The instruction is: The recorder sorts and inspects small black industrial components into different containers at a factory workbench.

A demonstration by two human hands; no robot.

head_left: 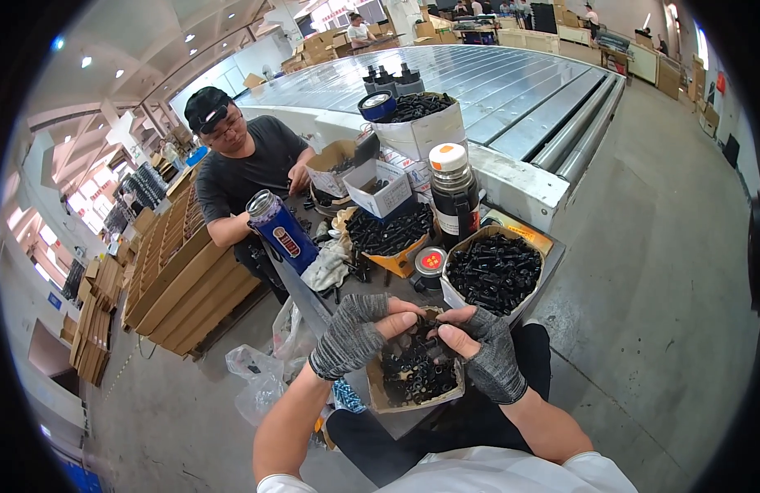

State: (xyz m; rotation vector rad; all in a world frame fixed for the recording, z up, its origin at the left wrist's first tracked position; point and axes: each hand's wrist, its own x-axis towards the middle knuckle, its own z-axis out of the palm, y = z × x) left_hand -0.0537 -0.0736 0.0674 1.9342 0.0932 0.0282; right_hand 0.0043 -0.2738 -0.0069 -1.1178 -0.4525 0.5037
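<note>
Two gloved hands pinch small black parts over a box of black screws.

A cluttered work table (552, 246) carries a round tub of black bolts (493, 273). Nearer, the open cardboard box of screws (417, 380) sits below both hands. The left hand (357, 331) and right hand (485, 352), in grey fingerless gloves, close fingertips on a small black part (428, 333) between them.

A large hall is seen, floored in grey concrete (643, 246), lit by round ceiling lamps (86, 62) and daylight from windows (92, 201) at the left. A long conveyor of metal rollers (495, 82) is set down the middle. Flattened cardboard (183, 271) is stacked at the left, boxes (318, 45) at the far end.
</note>
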